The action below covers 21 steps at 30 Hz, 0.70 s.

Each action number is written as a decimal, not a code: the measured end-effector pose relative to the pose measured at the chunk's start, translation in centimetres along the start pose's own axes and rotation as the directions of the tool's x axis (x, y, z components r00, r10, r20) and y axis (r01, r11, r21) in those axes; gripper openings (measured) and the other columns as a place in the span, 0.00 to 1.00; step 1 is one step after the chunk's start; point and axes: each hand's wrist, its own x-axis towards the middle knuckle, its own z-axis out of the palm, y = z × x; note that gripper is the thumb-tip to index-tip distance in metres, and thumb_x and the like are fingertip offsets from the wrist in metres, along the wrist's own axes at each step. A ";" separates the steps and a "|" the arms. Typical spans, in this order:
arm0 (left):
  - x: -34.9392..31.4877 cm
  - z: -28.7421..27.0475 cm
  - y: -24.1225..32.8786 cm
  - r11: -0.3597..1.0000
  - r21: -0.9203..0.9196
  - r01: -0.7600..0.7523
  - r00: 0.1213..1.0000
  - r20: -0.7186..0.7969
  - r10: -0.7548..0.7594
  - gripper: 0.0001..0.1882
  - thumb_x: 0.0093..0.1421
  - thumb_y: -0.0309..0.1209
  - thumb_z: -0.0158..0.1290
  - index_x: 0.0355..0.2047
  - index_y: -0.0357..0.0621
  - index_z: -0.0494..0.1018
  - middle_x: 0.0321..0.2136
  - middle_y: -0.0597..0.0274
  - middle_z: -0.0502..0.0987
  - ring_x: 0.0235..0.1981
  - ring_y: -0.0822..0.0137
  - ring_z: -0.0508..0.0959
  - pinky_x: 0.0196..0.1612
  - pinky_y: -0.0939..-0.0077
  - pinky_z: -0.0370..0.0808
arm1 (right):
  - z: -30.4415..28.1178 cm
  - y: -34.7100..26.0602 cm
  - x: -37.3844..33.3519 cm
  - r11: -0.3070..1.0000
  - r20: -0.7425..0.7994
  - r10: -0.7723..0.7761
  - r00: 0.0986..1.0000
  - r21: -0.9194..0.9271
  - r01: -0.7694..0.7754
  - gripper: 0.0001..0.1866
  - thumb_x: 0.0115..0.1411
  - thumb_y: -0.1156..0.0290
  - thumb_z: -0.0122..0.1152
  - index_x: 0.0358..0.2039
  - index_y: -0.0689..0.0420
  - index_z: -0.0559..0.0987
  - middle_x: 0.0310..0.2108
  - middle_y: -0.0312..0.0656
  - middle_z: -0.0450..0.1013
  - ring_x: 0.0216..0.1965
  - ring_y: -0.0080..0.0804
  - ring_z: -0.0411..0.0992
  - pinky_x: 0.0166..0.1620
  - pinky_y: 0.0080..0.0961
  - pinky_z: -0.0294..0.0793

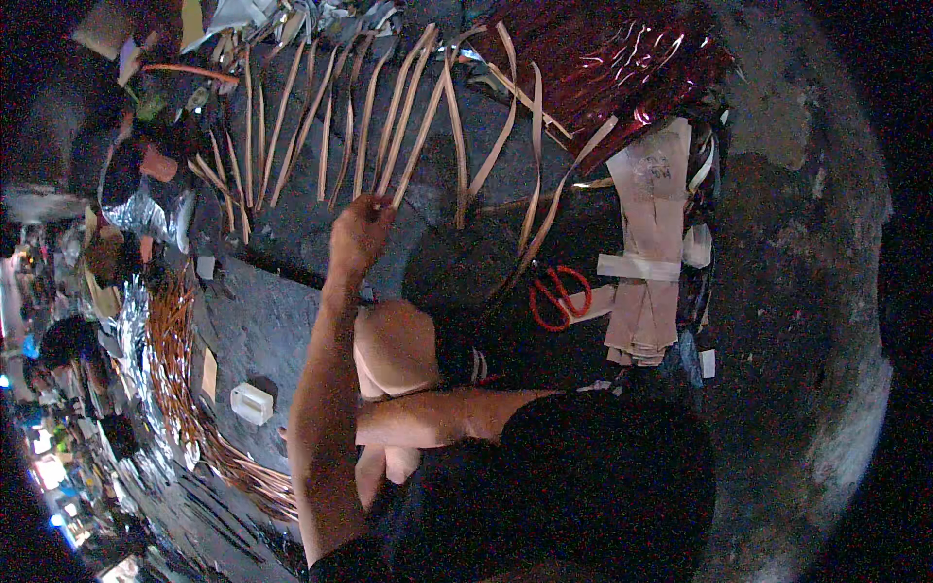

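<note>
Left hand (360, 231) stretched forward, grip pinched on the near end of one tan strip (420, 121) — long axis running away from the fingers, up and slightly right, toward the shiny red sheet (607, 68). Far nearer than the right hand (389, 457), tucked low across the body, grip impossible to tell. Strip thin, flat, pale brown, lying on the dark floor (292, 321) in a fanned row of similar strips. Red scissors (559, 296) to the right — well apart.
</note>
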 end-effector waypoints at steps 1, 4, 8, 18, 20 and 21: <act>-1.8 -1.0 -2.0 0.997 -0.061 0.043 0.999 -0.007 -0.044 0.15 0.58 0.39 0.54 0.36 0.39 0.76 0.30 0.50 0.79 0.33 0.60 0.79 0.38 0.68 0.74 | 0.5 0.0 0.3 1.000 0.001 -0.004 1.000 0.001 0.004 0.15 0.51 0.64 0.54 0.36 0.59 0.72 0.23 0.44 0.72 0.27 0.45 0.72 0.31 0.45 0.72; -9.5 -5.5 -9.2 0.971 -0.236 0.050 0.983 -0.159 -0.089 0.15 0.61 0.39 0.52 0.31 0.37 0.75 0.23 0.59 0.76 0.26 0.70 0.73 0.33 0.74 0.70 | 2.7 0.1 1.1 1.000 0.025 -0.011 1.000 -0.015 0.011 0.14 0.50 0.64 0.54 0.35 0.59 0.72 0.23 0.43 0.72 0.26 0.44 0.72 0.31 0.45 0.72; -21.7 -9.7 -19.1 0.936 -0.315 0.157 0.895 -0.355 -0.270 0.10 0.62 0.32 0.50 0.41 0.40 0.72 0.23 0.67 0.69 0.26 0.74 0.67 0.33 0.79 0.66 | 5.3 0.1 1.5 0.998 0.055 -0.007 0.998 -0.061 0.011 0.14 0.50 0.64 0.53 0.34 0.58 0.73 0.22 0.41 0.72 0.25 0.43 0.72 0.30 0.45 0.72; -52.3 -15.8 -35.3 0.484 -0.827 0.284 0.444 -0.334 -0.831 0.15 0.61 0.34 0.52 0.44 0.35 0.73 0.28 0.68 0.73 0.26 0.78 0.70 0.29 0.85 0.67 | -2.4 -3.9 -1.0 0.991 0.135 0.133 0.982 -0.027 -0.131 0.22 0.53 0.66 0.60 0.47 0.59 0.68 0.34 0.58 0.73 0.35 0.58 0.73 0.36 0.48 0.72; -57.3 -16.0 -37.0 0.425 -0.886 0.186 0.316 -0.355 -0.880 0.14 0.60 0.33 0.53 0.43 0.38 0.73 0.27 0.66 0.75 0.24 0.76 0.73 0.25 0.83 0.69 | -3.1 -4.7 -1.5 0.989 0.089 0.038 0.995 -0.148 -0.024 0.26 0.56 0.63 0.58 0.54 0.58 0.65 0.39 0.56 0.72 0.41 0.56 0.71 0.44 0.48 0.70; -58.4 -17.1 -38.8 0.391 -0.898 0.204 0.350 -0.306 -0.885 0.16 0.58 0.34 0.54 0.44 0.37 0.73 0.29 0.63 0.78 0.25 0.73 0.76 0.25 0.81 0.71 | -3.1 -4.9 -1.6 0.987 0.050 -0.049 0.998 -0.150 0.056 0.28 0.57 0.63 0.58 0.56 0.58 0.64 0.41 0.56 0.71 0.42 0.56 0.70 0.45 0.47 0.69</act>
